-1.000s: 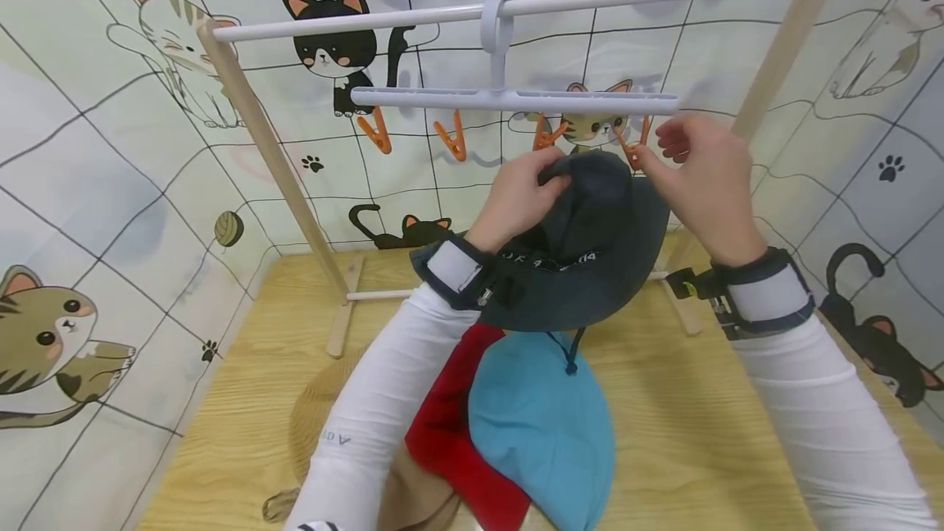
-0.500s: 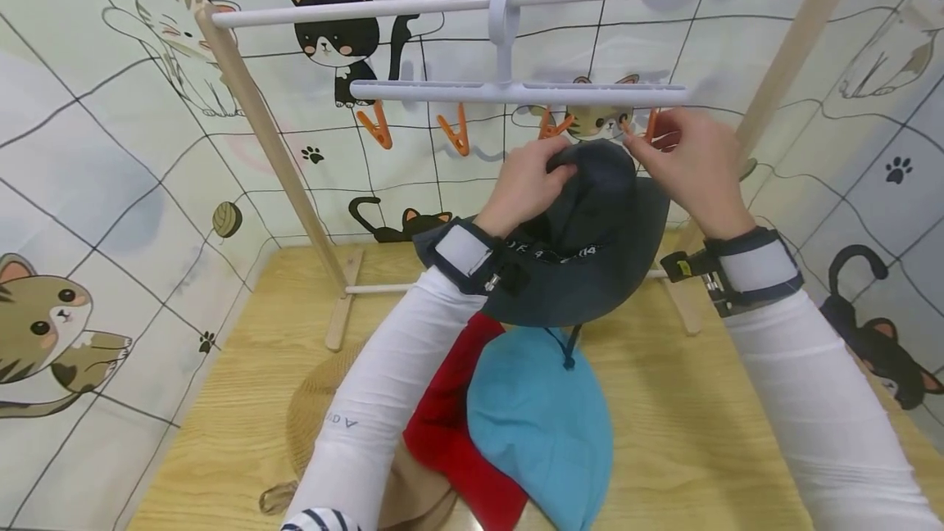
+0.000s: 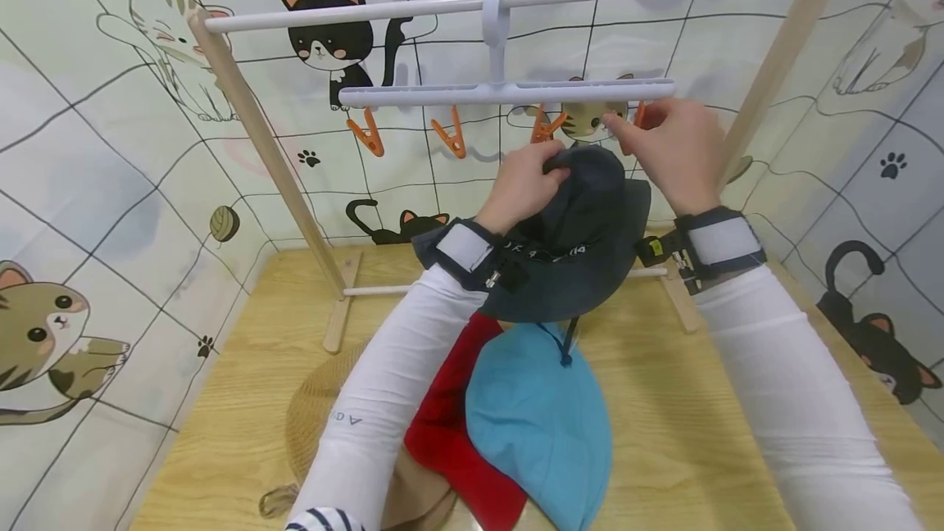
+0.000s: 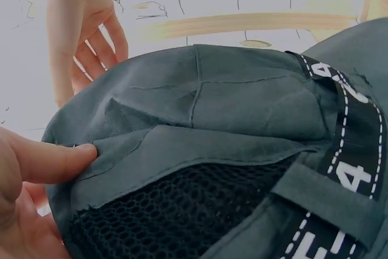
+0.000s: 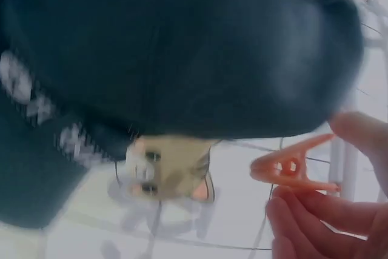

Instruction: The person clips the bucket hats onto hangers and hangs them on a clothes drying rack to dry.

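My left hand [image 3: 519, 187] pinches the crown of a dark grey bucket hat [image 3: 560, 289], holding it up below a white hanger [image 3: 501, 93]. In the left wrist view, the thumb lies on the crown beside a black mesh panel [image 4: 188, 216]. My right hand [image 3: 682, 154] is at the hanger's right end. The right wrist view shows its thumb and fingers on either side of an orange clip [image 5: 291, 165], pinching its handles. That clip's tip is close to the hat, apart from the fabric. From the head, the right fingers mostly hide this clip.
Other orange clips [image 3: 449, 133] hang along the hanger, which hooks over the white bar [image 3: 413, 15] of a wooden rack [image 3: 254, 129]. Below on the wooden table [image 3: 678, 433] lie a blue hat [image 3: 538, 424], a red hat [image 3: 465, 449] and a tan hat [image 3: 317, 408], partly behind my left arm.
My right hand has moved left toward the hat, and its fingers have come round the orange clip. My left hand still grips the hat in nearly the same place.
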`<state>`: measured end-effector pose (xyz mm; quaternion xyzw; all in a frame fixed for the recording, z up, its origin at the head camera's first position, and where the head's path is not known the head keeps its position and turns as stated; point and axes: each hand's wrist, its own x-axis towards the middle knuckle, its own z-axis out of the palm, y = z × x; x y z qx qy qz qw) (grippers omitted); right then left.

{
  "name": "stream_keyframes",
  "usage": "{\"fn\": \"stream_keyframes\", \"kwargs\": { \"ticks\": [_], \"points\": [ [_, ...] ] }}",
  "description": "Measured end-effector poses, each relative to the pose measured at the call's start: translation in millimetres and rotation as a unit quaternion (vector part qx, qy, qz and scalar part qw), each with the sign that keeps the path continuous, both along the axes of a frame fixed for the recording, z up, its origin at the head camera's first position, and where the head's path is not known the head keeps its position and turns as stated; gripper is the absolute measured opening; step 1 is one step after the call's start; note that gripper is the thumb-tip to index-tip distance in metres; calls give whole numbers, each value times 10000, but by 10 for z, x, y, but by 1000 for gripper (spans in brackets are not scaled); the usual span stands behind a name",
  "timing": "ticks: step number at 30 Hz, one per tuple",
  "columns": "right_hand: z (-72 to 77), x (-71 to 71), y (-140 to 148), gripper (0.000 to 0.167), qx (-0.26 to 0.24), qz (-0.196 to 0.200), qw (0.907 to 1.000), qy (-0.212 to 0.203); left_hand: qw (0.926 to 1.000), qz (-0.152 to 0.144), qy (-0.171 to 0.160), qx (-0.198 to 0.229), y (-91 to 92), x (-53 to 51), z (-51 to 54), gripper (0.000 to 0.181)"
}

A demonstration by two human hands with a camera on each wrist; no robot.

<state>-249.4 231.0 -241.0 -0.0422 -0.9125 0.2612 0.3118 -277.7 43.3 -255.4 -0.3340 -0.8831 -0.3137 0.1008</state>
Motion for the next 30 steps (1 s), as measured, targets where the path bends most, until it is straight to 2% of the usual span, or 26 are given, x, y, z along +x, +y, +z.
{"fn": "stream_keyframes", "kwargs": {
  "ticks": [5, 8, 14, 19, 24, 30],
  "points": [
    [-13, -60, -22, 52, 321, -310, 9987, 236, 9997, -202, -73, 91, 59, -56, -58, 14],
    [-10, -65, -9, 50, 177, -172, 9992, 300, 9993, -330, -125, 99, 87, -83, -76, 14],
    [6, -35, 14, 52, 53, 83, 9999, 62, 9990, -423, -156, 27, 133, -159, -123, 12],
    [8, -30, 23, 50, 166, 179, 9997, 47, 9984, -540, -129, 110, 202, -241, -186, 14],
    [22, -20, 36, 51, 314, 165, 9993, -74, 9970, -643, -284, 335, 269, -305, -257, 21],
    [31, -6, 38, 51, 404, 205, 9989, -124, 9966, -682, -305, 343, 316, -391, -346, 23]
  ]
}}
